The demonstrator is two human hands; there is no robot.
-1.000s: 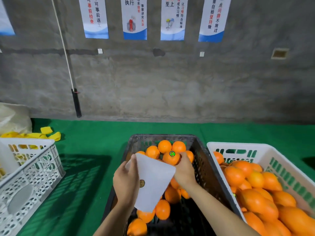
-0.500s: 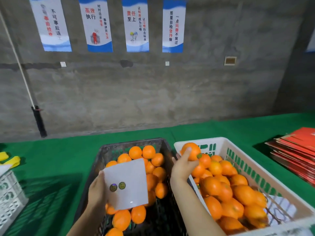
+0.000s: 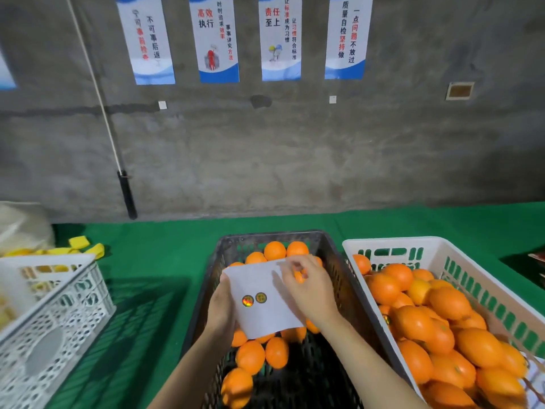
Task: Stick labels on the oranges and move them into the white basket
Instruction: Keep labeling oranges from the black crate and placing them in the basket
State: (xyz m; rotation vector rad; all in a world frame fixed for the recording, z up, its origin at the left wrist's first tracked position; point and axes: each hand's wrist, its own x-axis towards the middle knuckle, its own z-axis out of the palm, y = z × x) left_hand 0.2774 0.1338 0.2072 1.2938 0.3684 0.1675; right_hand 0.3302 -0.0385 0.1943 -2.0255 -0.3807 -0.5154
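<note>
Head view: label sheet [image 3: 265, 302] between both grips.

Dim even light, wide-angle warp, blurred edges

Rough grey concrete wall [image 3: 295, 160] in the back with four blue-and-white paper posters [image 3: 218, 39] hung in a row, Chinese text on them. A thin white cord [image 3: 94, 84] runs down the wall to a black stick-like handle [image 3: 127, 194]. Green felt-like table cover [image 3: 165, 261] underneath everything. Far left there's a white perforated plastic crate [image 3: 53, 320], some yellow foam-like pieces [image 3: 85, 246] behind it, and a blurry whitish plastic bag [image 3: 20, 225].
</note>
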